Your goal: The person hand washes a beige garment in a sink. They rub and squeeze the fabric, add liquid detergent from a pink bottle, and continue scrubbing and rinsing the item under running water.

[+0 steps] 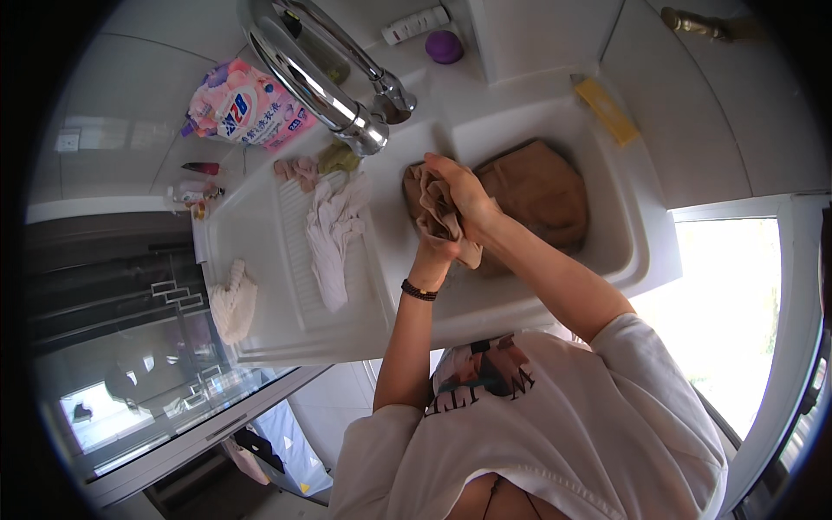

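Observation:
Over the basin of a white laundry sink, both my hands grip a bunched part of a wet brown cloth garment. My left hand, with a dark beaded bracelet at the wrist, holds the folds from below. My right hand wraps around the right side of the same bunch, its fingertips near the top. The rest of the brown cloth lies in the basin, to the right of and below my hands. A white cloth lies crumpled on the ribbed washboard part at the left.
The chrome faucet arches above the sink's back edge. Behind it stand a pink laundry detergent pouch, a purple round object and a white tube. A yellow object lies on the right rim, a cream cloth on the left edge.

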Action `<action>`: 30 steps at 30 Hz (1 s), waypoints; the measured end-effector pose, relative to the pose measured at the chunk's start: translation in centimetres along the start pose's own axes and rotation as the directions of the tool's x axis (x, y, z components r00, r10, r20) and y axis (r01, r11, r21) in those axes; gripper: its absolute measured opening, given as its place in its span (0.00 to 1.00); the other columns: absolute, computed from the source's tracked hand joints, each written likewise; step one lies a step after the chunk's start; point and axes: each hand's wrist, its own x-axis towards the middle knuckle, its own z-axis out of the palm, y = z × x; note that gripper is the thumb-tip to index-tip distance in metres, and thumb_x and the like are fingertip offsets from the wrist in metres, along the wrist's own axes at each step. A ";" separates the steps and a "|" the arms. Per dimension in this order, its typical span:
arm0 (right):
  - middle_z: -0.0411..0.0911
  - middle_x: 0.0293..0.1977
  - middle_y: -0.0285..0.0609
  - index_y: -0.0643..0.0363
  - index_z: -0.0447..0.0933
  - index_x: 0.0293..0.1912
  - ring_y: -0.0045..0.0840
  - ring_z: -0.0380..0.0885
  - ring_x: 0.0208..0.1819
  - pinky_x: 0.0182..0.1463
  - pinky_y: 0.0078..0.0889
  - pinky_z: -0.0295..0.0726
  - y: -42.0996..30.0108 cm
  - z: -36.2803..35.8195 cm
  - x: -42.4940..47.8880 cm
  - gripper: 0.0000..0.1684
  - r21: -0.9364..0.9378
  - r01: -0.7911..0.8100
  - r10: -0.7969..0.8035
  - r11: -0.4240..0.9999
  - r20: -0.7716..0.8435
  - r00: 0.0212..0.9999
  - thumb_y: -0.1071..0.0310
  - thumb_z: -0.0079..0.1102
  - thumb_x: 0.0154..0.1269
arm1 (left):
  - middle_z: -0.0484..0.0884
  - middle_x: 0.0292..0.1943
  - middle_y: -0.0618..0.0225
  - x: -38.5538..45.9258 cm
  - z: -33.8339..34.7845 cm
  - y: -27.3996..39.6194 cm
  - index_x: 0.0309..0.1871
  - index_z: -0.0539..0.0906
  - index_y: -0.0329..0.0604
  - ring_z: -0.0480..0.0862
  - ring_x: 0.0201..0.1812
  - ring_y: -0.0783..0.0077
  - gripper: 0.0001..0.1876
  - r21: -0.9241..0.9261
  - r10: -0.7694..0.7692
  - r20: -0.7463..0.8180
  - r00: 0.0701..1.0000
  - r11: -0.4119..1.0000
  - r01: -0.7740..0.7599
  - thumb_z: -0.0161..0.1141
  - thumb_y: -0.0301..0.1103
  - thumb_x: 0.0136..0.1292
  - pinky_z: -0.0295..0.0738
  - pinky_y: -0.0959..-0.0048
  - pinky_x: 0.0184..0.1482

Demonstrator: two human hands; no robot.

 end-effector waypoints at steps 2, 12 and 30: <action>0.68 0.25 0.38 0.59 0.68 0.32 0.21 0.67 0.26 0.30 0.25 0.70 0.0 -0.3 0.0 0.13 -0.016 0.054 -0.054 0.998 -0.015 0.998 0.59 0.52 0.67 | 0.73 0.48 0.74 0.5 0.2 0.3 0.58 0.67 0.42 0.74 0.49 0.78 0.40 0.095 -0.023 0.056 0.998 0.995 0.018 0.75 0.50 0.45 0.72 0.75 0.48; 0.71 0.42 0.41 0.61 0.70 0.48 0.28 0.69 0.44 0.51 0.31 0.69 1.0 -2.9 0.0 0.17 -0.399 0.428 -0.551 0.811 -0.273 0.789 0.62 0.57 0.63 | 0.79 0.44 0.68 2.2 1.6 0.9 0.48 0.77 0.39 0.78 0.44 0.77 0.16 0.030 -0.107 -0.316 0.943 0.992 0.123 0.66 0.32 0.58 0.75 0.77 0.45; 0.72 0.35 0.33 0.54 0.75 0.36 0.27 0.69 0.40 0.45 0.35 0.55 6.5 -3.4 -8.7 0.14 -0.815 0.544 -0.421 0.199 0.430 0.799 0.69 0.70 0.49 | 0.76 0.44 0.69 3.6 -1.0 -0.3 0.48 0.77 0.38 0.76 0.44 0.77 0.20 -0.003 -0.057 -0.589 0.806 0.998 0.069 0.65 0.42 0.59 0.72 0.78 0.46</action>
